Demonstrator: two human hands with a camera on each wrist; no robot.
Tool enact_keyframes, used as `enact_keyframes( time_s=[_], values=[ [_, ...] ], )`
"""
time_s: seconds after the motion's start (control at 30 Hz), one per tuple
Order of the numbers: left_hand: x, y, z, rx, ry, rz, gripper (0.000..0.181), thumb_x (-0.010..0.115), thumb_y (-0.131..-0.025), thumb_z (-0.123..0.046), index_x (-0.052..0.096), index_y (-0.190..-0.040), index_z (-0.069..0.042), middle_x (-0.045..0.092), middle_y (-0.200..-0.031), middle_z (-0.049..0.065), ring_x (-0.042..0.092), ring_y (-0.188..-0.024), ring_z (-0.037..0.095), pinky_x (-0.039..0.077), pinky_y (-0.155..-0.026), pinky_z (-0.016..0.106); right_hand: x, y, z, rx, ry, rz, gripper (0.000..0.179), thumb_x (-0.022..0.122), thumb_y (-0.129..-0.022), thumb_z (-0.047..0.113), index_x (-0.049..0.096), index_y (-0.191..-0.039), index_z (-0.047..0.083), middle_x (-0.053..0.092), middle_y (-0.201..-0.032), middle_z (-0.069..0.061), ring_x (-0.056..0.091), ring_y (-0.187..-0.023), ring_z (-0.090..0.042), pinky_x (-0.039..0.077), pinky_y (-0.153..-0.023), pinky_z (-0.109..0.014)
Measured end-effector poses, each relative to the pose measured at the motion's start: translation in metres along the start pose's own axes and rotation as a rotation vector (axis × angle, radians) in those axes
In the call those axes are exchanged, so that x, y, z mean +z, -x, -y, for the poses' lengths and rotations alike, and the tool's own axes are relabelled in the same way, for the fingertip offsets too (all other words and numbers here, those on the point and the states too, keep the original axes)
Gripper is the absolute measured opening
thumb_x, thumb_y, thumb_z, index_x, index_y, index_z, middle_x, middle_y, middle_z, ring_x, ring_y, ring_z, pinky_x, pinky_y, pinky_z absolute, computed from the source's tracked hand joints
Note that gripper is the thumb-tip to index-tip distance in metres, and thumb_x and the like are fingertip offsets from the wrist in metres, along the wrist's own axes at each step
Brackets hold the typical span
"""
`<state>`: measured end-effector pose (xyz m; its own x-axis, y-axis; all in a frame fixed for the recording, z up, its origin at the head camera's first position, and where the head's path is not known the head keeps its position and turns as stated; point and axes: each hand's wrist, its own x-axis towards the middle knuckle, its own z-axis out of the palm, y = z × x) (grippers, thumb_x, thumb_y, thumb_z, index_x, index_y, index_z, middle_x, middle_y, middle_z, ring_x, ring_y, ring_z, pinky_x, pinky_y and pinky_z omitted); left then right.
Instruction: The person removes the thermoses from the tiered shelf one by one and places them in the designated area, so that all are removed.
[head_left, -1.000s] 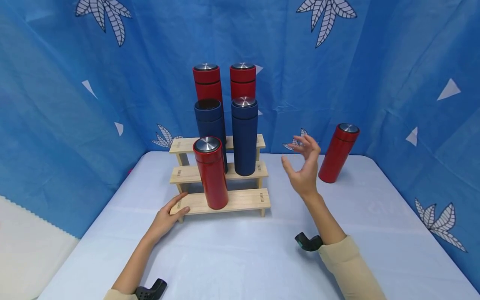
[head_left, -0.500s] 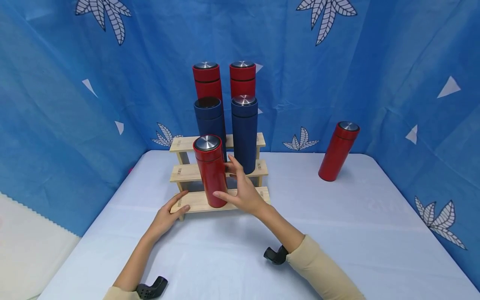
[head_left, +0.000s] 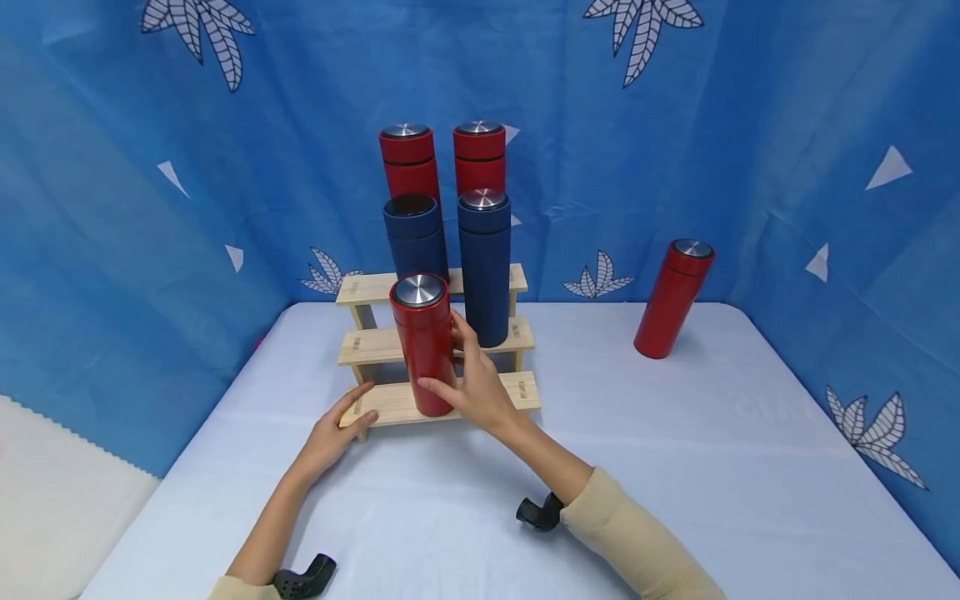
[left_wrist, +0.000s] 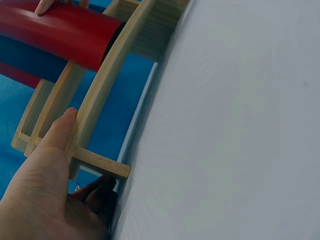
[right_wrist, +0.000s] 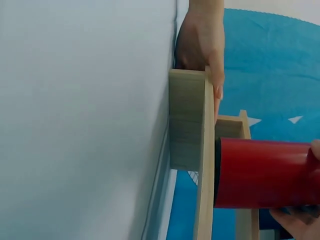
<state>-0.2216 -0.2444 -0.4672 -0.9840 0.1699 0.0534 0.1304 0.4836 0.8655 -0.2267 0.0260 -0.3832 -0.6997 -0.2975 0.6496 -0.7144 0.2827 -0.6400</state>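
A red thermos flask (head_left: 424, 350) with a steel-topped lid stands on the lowest step of a three-step wooden stand (head_left: 495, 396). My right hand (head_left: 480, 393) grips it from the right side, thumb across the front and fingers behind. In the right wrist view, the bottom of the flask (right_wrist: 265, 172) is right at the step's surface. My left hand (head_left: 327, 437) holds the left end of that lowest step. The left wrist view has its thumb on top of the stand (left_wrist: 107, 85) and the other fingers down by the leg, partly hidden.
Two blue flasks, one dark-topped (head_left: 412, 233) and one steel-topped (head_left: 485, 275), stand on the middle step. Behind them on the top step are two red flasks, left (head_left: 408, 162) and right (head_left: 480, 158). Another red flask (head_left: 672, 300) stands on the white-covered table (head_left: 712, 467). Blue curtains (head_left: 315, 125) surround it.
My right hand has come in from beside the far-right flask and taken hold of the red flask on the lowest step. That flask has shifted slightly rightward. My left hand stays put.
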Motion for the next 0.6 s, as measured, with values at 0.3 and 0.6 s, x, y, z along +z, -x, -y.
enact_keyframes(
  time_s=[0.3, 0.6],
  values=[
    [0.0, 0.0, 0.0, -0.005, -0.005, -0.011, 0.058, 0.056, -0.089, -0.047, 0.035, -0.141, -0.035, 0.024, -0.15, 0.005, 0.02, -0.135, 0.037, 0.018, -0.1, 0.065, -0.062, 0.022, 0.0, 0.017, -0.049, 0.122, 0.095, 0.077, -0.075, 0.011, 0.015, -0.147, 0.021, 0.049, -0.129, -0.008, 0.049, -0.116, -0.02, 0.05, -0.085, -0.035],
    [0.003, 0.002, 0.002, -0.016, -0.013, -0.018, 0.06, 0.056, -0.088, -0.048, 0.035, -0.142, -0.032, 0.024, -0.15, 0.005, 0.02, -0.135, 0.037, 0.018, -0.1, 0.065, -0.152, 0.022, 0.015, 0.004, 0.087, -0.056, 0.093, 0.074, -0.069, -0.012, 0.018, -0.142, -0.001, 0.048, -0.127, -0.025, 0.049, -0.113, -0.037, 0.05, -0.081, -0.047]
  ],
)
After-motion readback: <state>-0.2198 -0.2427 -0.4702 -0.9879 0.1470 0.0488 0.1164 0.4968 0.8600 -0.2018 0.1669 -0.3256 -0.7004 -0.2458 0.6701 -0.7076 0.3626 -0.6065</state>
